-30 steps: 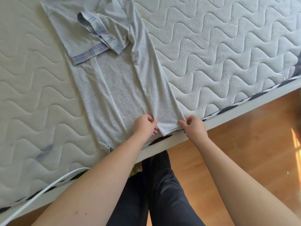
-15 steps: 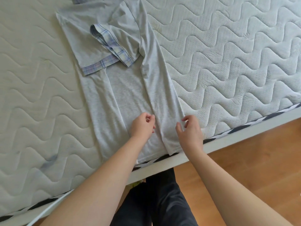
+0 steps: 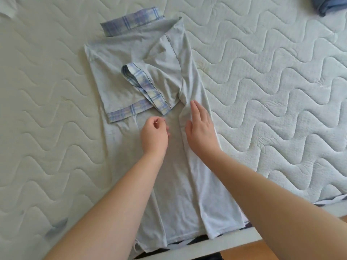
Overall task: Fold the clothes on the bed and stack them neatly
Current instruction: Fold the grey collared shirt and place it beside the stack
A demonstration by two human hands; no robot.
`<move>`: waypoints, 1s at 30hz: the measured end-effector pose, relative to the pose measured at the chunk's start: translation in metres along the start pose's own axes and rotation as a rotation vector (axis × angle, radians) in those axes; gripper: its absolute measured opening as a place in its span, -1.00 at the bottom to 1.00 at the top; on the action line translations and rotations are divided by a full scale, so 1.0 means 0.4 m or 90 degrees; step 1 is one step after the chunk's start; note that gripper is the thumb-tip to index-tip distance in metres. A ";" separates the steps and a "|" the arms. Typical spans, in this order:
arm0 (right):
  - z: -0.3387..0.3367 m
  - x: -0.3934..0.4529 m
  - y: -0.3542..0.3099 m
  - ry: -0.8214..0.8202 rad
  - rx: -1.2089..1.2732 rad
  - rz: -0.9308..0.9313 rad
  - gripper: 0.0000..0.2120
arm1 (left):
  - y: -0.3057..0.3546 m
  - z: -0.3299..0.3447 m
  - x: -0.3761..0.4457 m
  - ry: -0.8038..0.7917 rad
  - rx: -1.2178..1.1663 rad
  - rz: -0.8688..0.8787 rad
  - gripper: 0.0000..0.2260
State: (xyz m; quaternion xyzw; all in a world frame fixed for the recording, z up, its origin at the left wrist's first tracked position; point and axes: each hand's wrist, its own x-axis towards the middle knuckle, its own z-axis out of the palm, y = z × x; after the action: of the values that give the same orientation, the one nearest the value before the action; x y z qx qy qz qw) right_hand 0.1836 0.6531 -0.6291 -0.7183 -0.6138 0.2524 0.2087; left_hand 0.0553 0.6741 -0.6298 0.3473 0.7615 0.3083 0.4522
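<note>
Clearly soft and limp, the grey shirt lay mid-frame on the bed, sides folded inward. My right hand pressed flat on the fold; my left hand hovered curled, holding nothing. I judged the hem corners the best hold.

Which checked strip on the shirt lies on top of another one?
The slanted sleeve cuff: it crosses over the lower cuff. The collar lies apart at the top.
</note>
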 end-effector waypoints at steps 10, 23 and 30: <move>0.114 0.091 0.070 -0.037 -0.206 -0.068 -0.40 | 0.164 -0.037 0.270 0.231 0.294 0.208 -0.50; 0.124 0.102 0.082 -0.083 -0.252 -0.061 -0.36 | 0.229 -0.091 0.395 0.091 0.210 0.240 -0.49; 0.126 0.100 0.081 -0.051 -0.252 -0.056 -0.37 | 0.247 -0.090 0.390 0.148 0.332 0.385 -0.54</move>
State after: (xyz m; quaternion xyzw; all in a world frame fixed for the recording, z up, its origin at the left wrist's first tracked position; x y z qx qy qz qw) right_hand 0.1823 0.6869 -0.6926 -0.7074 -0.6898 0.1460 0.0496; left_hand -0.0072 0.8507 -0.6120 0.6212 0.7237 0.2610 0.1494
